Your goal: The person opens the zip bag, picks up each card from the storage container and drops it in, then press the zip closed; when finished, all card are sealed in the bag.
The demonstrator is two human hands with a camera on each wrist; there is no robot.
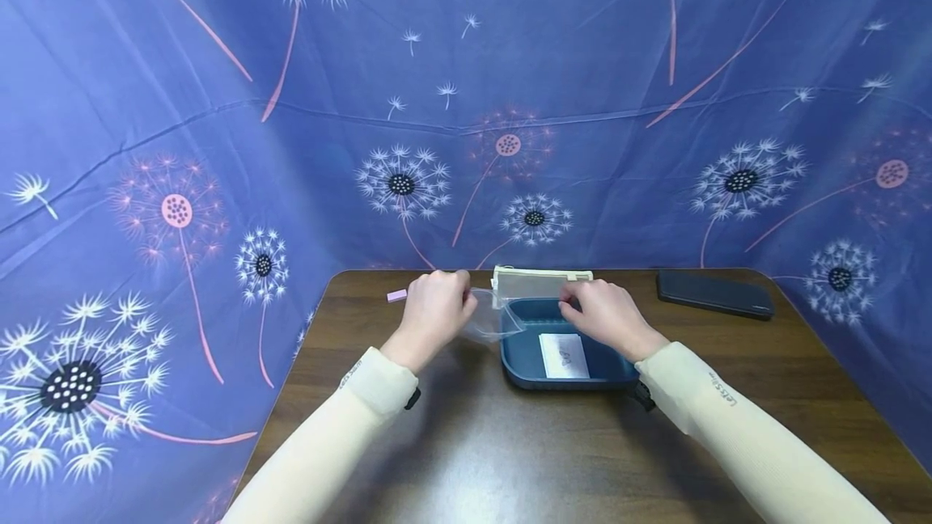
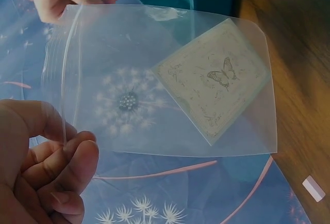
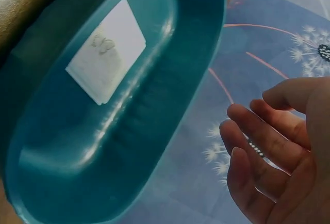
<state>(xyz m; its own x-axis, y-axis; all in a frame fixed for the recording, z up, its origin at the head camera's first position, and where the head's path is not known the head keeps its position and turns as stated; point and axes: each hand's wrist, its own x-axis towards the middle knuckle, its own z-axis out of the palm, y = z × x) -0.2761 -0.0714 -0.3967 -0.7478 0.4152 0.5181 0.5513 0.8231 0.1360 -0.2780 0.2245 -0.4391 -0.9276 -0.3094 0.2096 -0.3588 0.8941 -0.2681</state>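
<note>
My left hand [image 1: 434, 310] pinches a clear zip bag [image 2: 121, 141] by its zip end. Inside the bag lies a square pale card [image 2: 214, 79] printed with a butterfly, seen in the left wrist view. To the right of the bag is a teal plastic bin [image 1: 513, 358], with a white stack of paper squares [image 3: 108, 53] on its floor. Over the bin's right side hovers my right hand [image 1: 607, 315], its fingers loosely bent and nothing between them in the right wrist view.
Behind the bin lies a mesh zip pouch [image 1: 539, 285] with cream edging. A dark flat case [image 1: 713, 294] rests at the table's back right. At the back left, beyond my left hand, is a small pink-and-white block [image 1: 396, 296]. A patterned blue cloth surrounds the table.
</note>
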